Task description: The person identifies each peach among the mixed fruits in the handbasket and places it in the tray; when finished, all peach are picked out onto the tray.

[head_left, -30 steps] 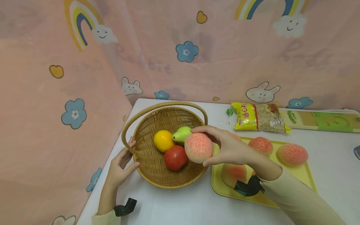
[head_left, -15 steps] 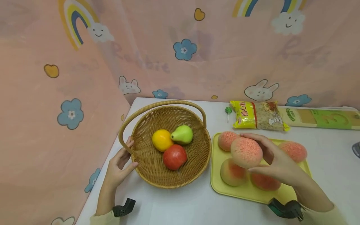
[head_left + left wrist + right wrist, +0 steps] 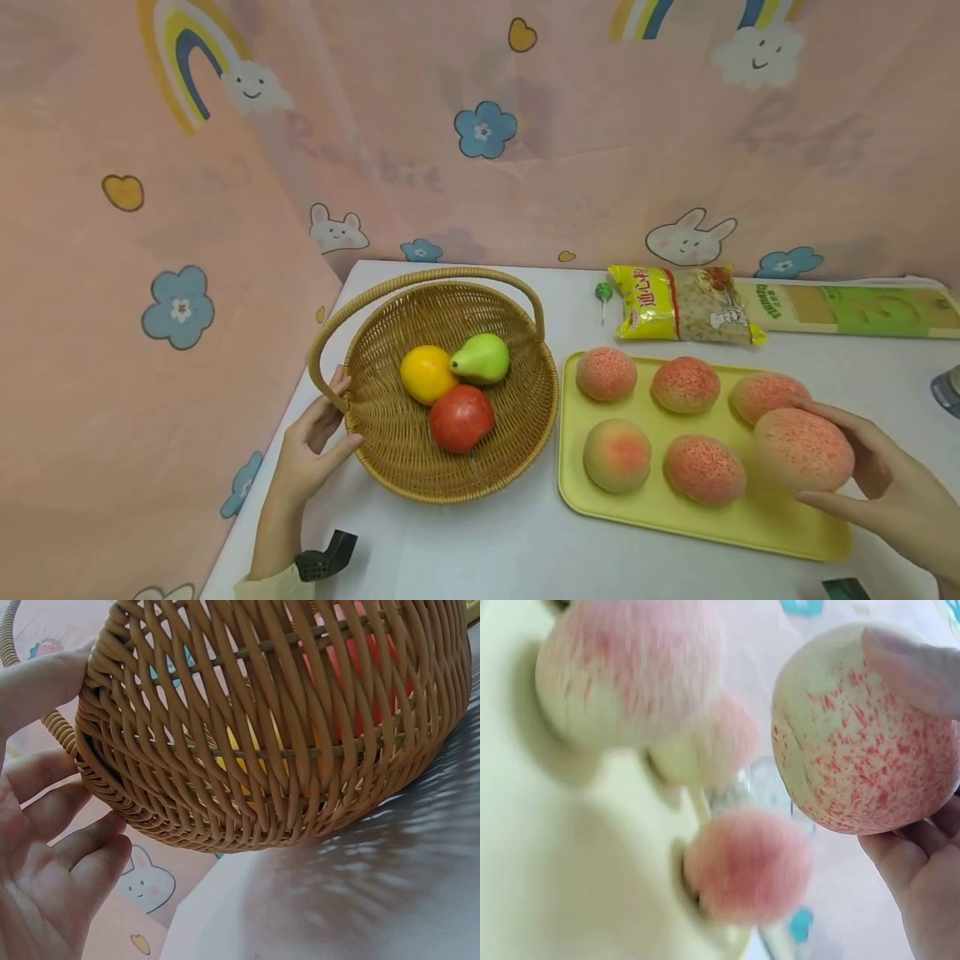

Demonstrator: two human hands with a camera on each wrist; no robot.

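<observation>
A peach (image 3: 804, 450), pale with red speckles, is held in my right hand (image 3: 892, 487) above the right end of the yellow tray (image 3: 772, 529). The right wrist view has the thumb on one side of this peach (image 3: 866, 742) and fingers under it. Several more peaches, such as the speckled peach (image 3: 705, 471) and the smoother peach (image 3: 617, 456), sit on the tray in two rows. My left hand (image 3: 300, 458) grips the rim of the wicker basket (image 3: 517, 417) at its left handle base. Inside lie an orange (image 3: 427, 375), a green pear (image 3: 482, 360) and a red apple (image 3: 461, 419).
Behind the tray lie a yellow snack bag (image 3: 682, 304), a long green-and-tan package (image 3: 862, 310) and a green lollipop (image 3: 603, 292). A dark round object (image 3: 947, 390) is at the right edge. A pink patterned cloth (image 3: 420, 100) hangs behind the white table.
My right hand has carried the peach from over the basket rightward across the tray to its right end. The left hand stays at the basket rim.
</observation>
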